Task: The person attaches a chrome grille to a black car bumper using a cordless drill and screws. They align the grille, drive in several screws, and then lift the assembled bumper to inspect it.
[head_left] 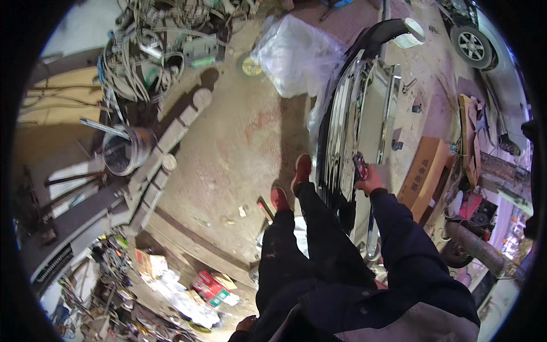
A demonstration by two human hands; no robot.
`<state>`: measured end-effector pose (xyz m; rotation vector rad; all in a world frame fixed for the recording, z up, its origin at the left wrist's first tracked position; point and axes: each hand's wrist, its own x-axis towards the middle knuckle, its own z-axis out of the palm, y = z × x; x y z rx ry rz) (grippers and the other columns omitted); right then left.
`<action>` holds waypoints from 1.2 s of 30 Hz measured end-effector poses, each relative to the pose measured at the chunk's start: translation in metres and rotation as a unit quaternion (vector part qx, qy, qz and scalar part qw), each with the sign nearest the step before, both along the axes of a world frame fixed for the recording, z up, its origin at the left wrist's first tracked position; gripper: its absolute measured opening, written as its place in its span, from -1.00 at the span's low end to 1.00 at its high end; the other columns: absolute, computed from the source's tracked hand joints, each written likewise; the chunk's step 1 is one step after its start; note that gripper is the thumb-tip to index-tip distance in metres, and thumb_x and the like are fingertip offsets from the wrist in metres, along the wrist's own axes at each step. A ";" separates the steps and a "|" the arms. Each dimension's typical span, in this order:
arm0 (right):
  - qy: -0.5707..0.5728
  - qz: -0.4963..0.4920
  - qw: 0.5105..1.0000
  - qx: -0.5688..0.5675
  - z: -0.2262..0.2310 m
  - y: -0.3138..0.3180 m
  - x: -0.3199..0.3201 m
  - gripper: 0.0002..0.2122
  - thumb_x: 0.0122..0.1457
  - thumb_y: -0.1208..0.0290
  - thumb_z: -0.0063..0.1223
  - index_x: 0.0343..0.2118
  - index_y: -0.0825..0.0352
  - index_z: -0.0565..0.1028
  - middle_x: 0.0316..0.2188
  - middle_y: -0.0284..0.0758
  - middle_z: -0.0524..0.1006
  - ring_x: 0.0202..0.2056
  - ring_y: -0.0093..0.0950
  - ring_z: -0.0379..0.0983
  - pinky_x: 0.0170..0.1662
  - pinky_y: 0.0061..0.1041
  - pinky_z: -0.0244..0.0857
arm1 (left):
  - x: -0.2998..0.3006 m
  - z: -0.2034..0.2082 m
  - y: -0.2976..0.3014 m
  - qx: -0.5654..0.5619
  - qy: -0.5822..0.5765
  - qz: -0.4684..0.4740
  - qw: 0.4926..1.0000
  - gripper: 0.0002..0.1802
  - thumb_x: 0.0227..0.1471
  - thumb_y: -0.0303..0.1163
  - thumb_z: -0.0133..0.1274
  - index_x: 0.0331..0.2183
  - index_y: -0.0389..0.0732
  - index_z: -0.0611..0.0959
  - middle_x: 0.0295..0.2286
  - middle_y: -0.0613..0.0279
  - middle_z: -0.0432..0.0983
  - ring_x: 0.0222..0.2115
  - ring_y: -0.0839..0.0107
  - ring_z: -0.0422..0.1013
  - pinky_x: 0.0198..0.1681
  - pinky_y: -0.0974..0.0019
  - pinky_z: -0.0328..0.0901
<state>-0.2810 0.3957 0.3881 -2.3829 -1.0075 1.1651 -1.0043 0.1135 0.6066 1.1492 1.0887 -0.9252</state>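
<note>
My right hand [373,181] is closed around a small dark object with reddish patches [360,165]; its kind is too small to tell. It is held above a long vehicle front part with chrome slats [340,117], perhaps a grille or bumper, lying right of my feet. Only a bit of my left hand [247,324] shows at the lower edge, beside my dark jacket, and its fingers are hidden. Clear plastic wrap [299,57] is bunched against the far end of the chrome part.
A long cardboard box [424,171] lies to the right. Far right stands a car wheel [473,47]. On the left are a metal bucket [126,151], a ladder-like metal frame [156,171] and a heap of cables [142,57]. Scrap and a red box [212,288] lie at lower left.
</note>
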 end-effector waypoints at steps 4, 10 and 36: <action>-0.072 0.021 0.993 -0.095 0.013 0.010 -0.024 -0.24 -0.41 0.26 0.52 0.00 0.34 0.47 -0.14 -0.03 0.56 -0.09 0.00 0.53 0.03 -0.14 0.41 | 0.016 -0.006 0.076 0.002 0.153 0.263 0.953 -0.43 0.28 0.13 0.03 0.15 0.02 0.61 0.02 0.11 0.64 0.04 0.12 0.55 0.10 0.11 0.42; -0.074 0.031 0.993 -0.091 0.032 0.019 -0.038 -0.24 -0.36 0.15 0.47 0.00 0.34 0.45 -0.04 -0.01 0.50 0.03 0.07 0.44 0.13 -0.03 0.31 | 0.081 -0.018 0.250 0.231 0.078 0.215 0.946 -0.42 0.19 0.06 0.17 0.10 -0.09 0.66 -0.12 -0.03 0.68 -0.08 0.16 0.60 0.01 0.14 0.45; 0.154 -0.324 0.931 0.068 0.217 -0.023 -0.007 -0.32 -0.24 0.25 0.47 0.00 0.42 0.44 -0.11 -0.02 0.53 -0.02 -0.05 0.49 0.04 -0.20 0.39 | 0.530 -0.197 0.625 -0.045 -0.034 0.209 0.976 -0.16 0.31 0.21 -0.04 0.37 -0.13 0.26 0.22 0.07 0.39 0.16 0.19 0.39 0.12 0.03 0.35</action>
